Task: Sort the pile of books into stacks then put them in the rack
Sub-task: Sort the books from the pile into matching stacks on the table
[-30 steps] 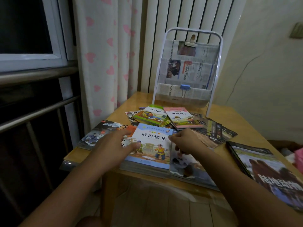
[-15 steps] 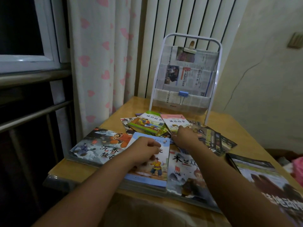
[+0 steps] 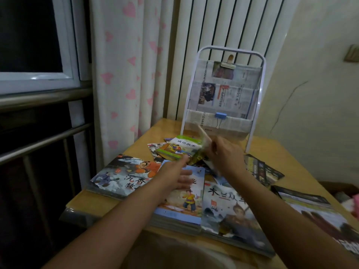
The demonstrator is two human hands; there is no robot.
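Books lie spread over the wooden table, overlapping in a loose fan. Nearest the viewer, a blue-covered book sits between 2 larger picture books: an orange-figure book to its left and a grey-toned book to its right. Behind them a green book tops a small heap of thinner ones.

The right hand lifts a thin book off that heap, tilted steeply on edge and motion-blurred; fingers curl round its lower part. The left hand rests on the upper part of the blue-covered book, fingers extended and relaxed, index finger reaching toward the green book.

Dark booklets lie to the right of the heap. A further large book lies at the right edge of the table.

The rack, a white frame with newspaper pockets held by a blue clip and a tan clip, stands at the far edge; no book is in it yet.

Risks, as judged from this layout:
1. The thin book is held near 1 end only; a quick swing may let it slip or bend.
2. Its lower edge passes close to the green book and could drag the heap askew.
3. The near books overhang the table's front edge; a nudge from either forearm may tip them off.
4. The paper pockets look weak; a heavy stack may tear them.
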